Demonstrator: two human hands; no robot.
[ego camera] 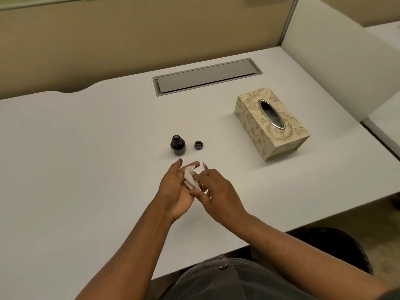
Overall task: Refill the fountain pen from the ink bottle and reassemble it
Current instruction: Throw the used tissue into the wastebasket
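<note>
A small dark ink bottle (178,146) stands uncapped on the white desk (86,148), with its cap (198,145) lying upside down just to its right. Below them my left hand (176,191) holds a crumpled white tissue (191,178) in its palm and fingers. My right hand (216,191) presses against the tissue and grips a thin pen part (205,165) whose pink end sticks out past my fingers. The remainder of the pen is hidden by my hands.
A beige patterned tissue box (270,124) sits to the right of the bottle. A grey cable-tray cover (206,76) is set into the desk behind. A tan partition wall (129,40) closes the back, and the desk's front edge runs near my lap.
</note>
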